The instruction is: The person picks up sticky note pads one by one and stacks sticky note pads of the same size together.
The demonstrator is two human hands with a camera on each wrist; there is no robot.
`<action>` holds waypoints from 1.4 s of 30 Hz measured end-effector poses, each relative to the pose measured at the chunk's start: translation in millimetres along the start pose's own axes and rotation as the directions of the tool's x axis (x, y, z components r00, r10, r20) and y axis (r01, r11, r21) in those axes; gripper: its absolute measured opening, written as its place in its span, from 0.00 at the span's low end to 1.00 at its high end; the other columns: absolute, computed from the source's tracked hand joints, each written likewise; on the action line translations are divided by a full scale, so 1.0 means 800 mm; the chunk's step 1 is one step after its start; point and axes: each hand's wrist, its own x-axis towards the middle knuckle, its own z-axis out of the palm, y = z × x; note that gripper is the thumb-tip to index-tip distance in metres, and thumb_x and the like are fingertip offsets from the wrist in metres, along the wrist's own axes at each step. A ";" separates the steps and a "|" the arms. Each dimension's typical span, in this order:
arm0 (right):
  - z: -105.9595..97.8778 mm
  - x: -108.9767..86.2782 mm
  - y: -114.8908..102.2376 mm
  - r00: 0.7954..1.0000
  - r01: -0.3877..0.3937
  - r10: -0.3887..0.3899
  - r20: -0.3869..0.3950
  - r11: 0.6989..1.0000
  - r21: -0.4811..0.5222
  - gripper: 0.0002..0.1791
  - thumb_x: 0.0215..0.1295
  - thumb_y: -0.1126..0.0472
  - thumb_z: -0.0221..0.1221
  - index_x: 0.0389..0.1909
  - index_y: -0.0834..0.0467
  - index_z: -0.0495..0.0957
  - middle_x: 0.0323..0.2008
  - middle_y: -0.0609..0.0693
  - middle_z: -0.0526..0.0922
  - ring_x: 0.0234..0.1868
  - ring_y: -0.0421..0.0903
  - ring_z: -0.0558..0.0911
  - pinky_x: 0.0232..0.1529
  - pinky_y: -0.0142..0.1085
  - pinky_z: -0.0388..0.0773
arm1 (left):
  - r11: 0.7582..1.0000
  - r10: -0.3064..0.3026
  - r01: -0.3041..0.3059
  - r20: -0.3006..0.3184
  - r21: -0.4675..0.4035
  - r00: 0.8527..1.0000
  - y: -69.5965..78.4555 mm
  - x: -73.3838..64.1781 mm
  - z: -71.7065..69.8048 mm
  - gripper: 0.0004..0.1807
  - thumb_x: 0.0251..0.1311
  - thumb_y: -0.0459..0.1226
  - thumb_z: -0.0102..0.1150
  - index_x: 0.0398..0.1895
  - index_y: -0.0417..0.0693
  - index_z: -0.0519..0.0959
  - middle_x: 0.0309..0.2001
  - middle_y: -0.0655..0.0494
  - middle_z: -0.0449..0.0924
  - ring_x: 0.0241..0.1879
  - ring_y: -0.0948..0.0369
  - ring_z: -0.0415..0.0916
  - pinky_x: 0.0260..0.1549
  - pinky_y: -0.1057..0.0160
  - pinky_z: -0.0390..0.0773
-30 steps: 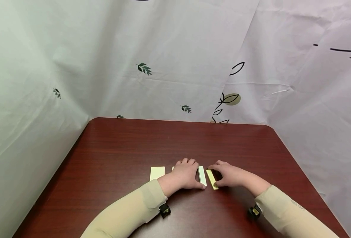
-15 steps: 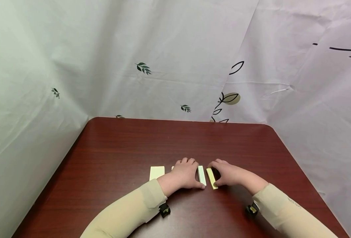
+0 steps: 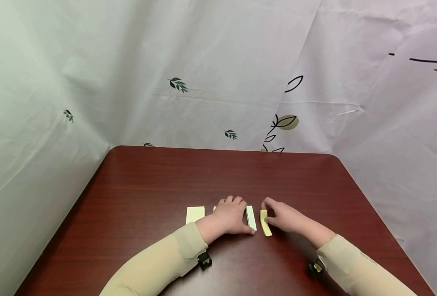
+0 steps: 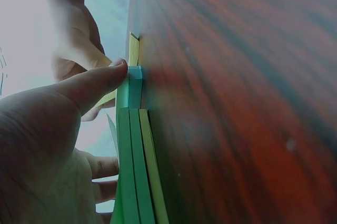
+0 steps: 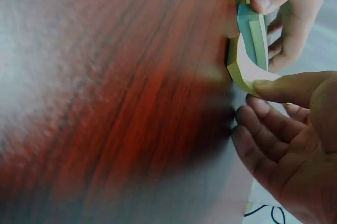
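My left hand [image 3: 228, 216] spans a narrow pale green sticky note pad [image 3: 252, 218] on the table, thumb at its near end and index finger at its far end. To its right, my right hand [image 3: 284, 216] pinches a narrow yellow sticky note pad [image 3: 265, 226] between thumb and fingers. The pad is bent into a curve, and in the right wrist view its pale top face [image 5: 250, 66] bows up toward the thumb. Green pads [image 4: 125, 155] show close under the left hand in the left wrist view; from the head they are mostly hidden.
A wider pale yellow pad [image 3: 195, 213] lies left of the left hand, partly behind the sleeve. The dark red wooden table [image 3: 203, 176] has rounded far corners. White printed sheeting [image 3: 211, 74] hangs behind and at both sides. Each wrist carries a small black camera [image 3: 205, 261].
The right thumb and fingers have drawn closer together, and the yellow pad has gone from straight to curved, its far end shifting right. The left hand has stayed in place.
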 end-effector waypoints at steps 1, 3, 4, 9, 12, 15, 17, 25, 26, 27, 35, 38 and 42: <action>0.000 -0.001 0.000 1.000 0.011 -0.011 -0.013 1.000 0.019 0.15 0.60 0.69 0.63 0.40 0.52 0.69 0.29 0.43 0.74 0.30 0.38 0.73 0.32 0.33 0.72 | 1.000 0.000 0.000 -0.001 0.002 1.000 0.000 0.000 0.000 0.47 0.46 0.73 0.61 0.61 0.51 0.73 0.60 0.56 0.72 0.60 0.52 0.68 0.54 0.51 0.69; 0.000 -0.002 0.000 0.999 0.035 -0.033 -0.040 0.997 0.067 0.14 0.62 0.69 0.62 0.41 0.53 0.69 0.31 0.43 0.76 0.33 0.38 0.75 0.35 0.34 0.73 | 1.000 -0.001 0.001 -0.003 0.003 1.000 0.000 0.000 0.000 0.47 0.46 0.73 0.61 0.61 0.51 0.74 0.60 0.56 0.72 0.60 0.52 0.68 0.54 0.51 0.69; 0.000 -0.003 0.001 0.998 0.047 -0.043 -0.050 0.994 0.098 0.14 0.62 0.70 0.61 0.42 0.53 0.69 0.32 0.44 0.76 0.35 0.39 0.76 0.36 0.34 0.74 | 1.000 0.000 0.000 -0.005 0.003 1.000 -0.001 0.000 0.000 0.47 0.46 0.73 0.61 0.61 0.51 0.74 0.60 0.56 0.72 0.59 0.52 0.68 0.54 0.51 0.69; 0.002 -0.005 0.002 0.998 0.050 -0.038 -0.055 0.967 0.251 0.11 0.67 0.71 0.56 0.46 0.56 0.69 0.35 0.50 0.78 0.35 0.42 0.79 0.34 0.35 0.79 | 1.000 0.002 -0.002 -0.010 0.001 1.000 0.000 -0.001 -0.001 0.46 0.45 0.72 0.62 0.60 0.51 0.74 0.59 0.56 0.73 0.59 0.52 0.69 0.54 0.51 0.70; 0.003 -0.004 0.000 0.999 0.026 -0.010 -0.050 0.943 0.330 0.11 0.69 0.72 0.55 0.48 0.57 0.69 0.36 0.53 0.76 0.35 0.44 0.80 0.31 0.37 0.82 | 1.000 0.004 -0.004 -0.008 0.000 1.000 0.000 -0.001 -0.002 0.46 0.45 0.72 0.62 0.60 0.51 0.74 0.59 0.56 0.73 0.58 0.52 0.69 0.53 0.51 0.70; 0.002 -0.001 -0.003 0.998 -0.001 0.026 -0.058 0.915 0.404 0.11 0.69 0.71 0.55 0.49 0.59 0.69 0.38 0.56 0.73 0.35 0.47 0.80 0.29 0.40 0.82 | 1.000 0.004 -0.004 -0.009 -0.002 1.000 0.000 -0.001 -0.001 0.46 0.45 0.73 0.61 0.60 0.51 0.74 0.59 0.56 0.72 0.58 0.52 0.68 0.53 0.51 0.70; 0.002 0.003 -0.006 0.997 -0.024 0.056 -0.056 0.891 0.453 0.12 0.69 0.71 0.54 0.51 0.61 0.69 0.38 0.57 0.71 0.35 0.48 0.80 0.28 0.42 0.82 | 1.000 0.004 -0.004 -0.011 -0.006 1.000 0.000 0.000 -0.001 0.46 0.45 0.73 0.61 0.60 0.51 0.74 0.59 0.56 0.72 0.58 0.52 0.68 0.53 0.51 0.70; 0.007 0.019 -0.017 0.985 -0.169 0.153 0.078 0.782 0.600 0.16 0.69 0.69 0.53 0.56 0.67 0.68 0.39 0.57 0.75 0.34 0.47 0.79 0.28 0.43 0.82 | 1.000 0.006 -0.006 -0.016 0.004 1.000 -0.001 -0.001 0.000 0.46 0.45 0.72 0.62 0.60 0.51 0.74 0.57 0.56 0.73 0.57 0.53 0.69 0.52 0.52 0.70; 0.009 0.021 -0.018 0.982 -0.186 0.163 0.093 0.772 0.608 0.17 0.68 0.69 0.53 0.56 0.67 0.68 0.39 0.57 0.76 0.34 0.47 0.79 0.28 0.42 0.82 | 1.000 0.007 -0.007 -0.018 0.007 1.000 -0.001 -0.001 0.000 0.46 0.45 0.72 0.62 0.60 0.51 0.74 0.57 0.56 0.73 0.56 0.53 0.69 0.51 0.52 0.70; 0.010 0.022 -0.019 0.979 -0.202 0.174 0.106 0.763 0.615 0.17 0.68 0.69 0.53 0.57 0.68 0.68 0.39 0.57 0.76 0.34 0.47 0.79 0.28 0.42 0.82 | 1.000 0.007 -0.007 -0.019 0.009 1.000 -0.001 -0.001 0.000 0.46 0.45 0.73 0.62 0.60 0.52 0.74 0.56 0.56 0.73 0.56 0.53 0.69 0.51 0.52 0.70; 0.016 0.027 -0.024 0.968 -0.251 0.208 0.143 0.739 0.624 0.20 0.66 0.70 0.54 0.57 0.69 0.68 0.36 0.56 0.77 0.29 0.46 0.80 0.28 0.41 0.82 | 1.000 0.023 -0.023 -0.026 -0.010 0.999 -0.005 -0.001 0.000 0.46 0.44 0.72 0.63 0.59 0.53 0.74 0.55 0.58 0.73 0.56 0.54 0.69 0.52 0.52 0.69; 0.016 0.028 -0.026 0.964 -0.263 0.229 0.135 0.748 0.610 0.20 0.65 0.70 0.55 0.57 0.69 0.69 0.35 0.56 0.77 0.28 0.46 0.79 0.27 0.41 0.82 | 0.999 0.031 -0.032 -0.018 -0.020 0.999 -0.006 -0.001 -0.002 0.46 0.43 0.71 0.65 0.60 0.53 0.74 0.57 0.58 0.73 0.56 0.54 0.69 0.53 0.52 0.69; 0.016 0.029 -0.028 0.961 -0.272 0.249 0.123 0.756 0.596 0.20 0.64 0.70 0.55 0.56 0.69 0.69 0.35 0.55 0.77 0.27 0.46 0.78 0.26 0.42 0.82 | 0.999 0.035 -0.035 -0.003 -0.018 0.999 -0.007 -0.002 -0.004 0.47 0.42 0.69 0.68 0.62 0.54 0.74 0.59 0.57 0.72 0.58 0.54 0.69 0.56 0.51 0.68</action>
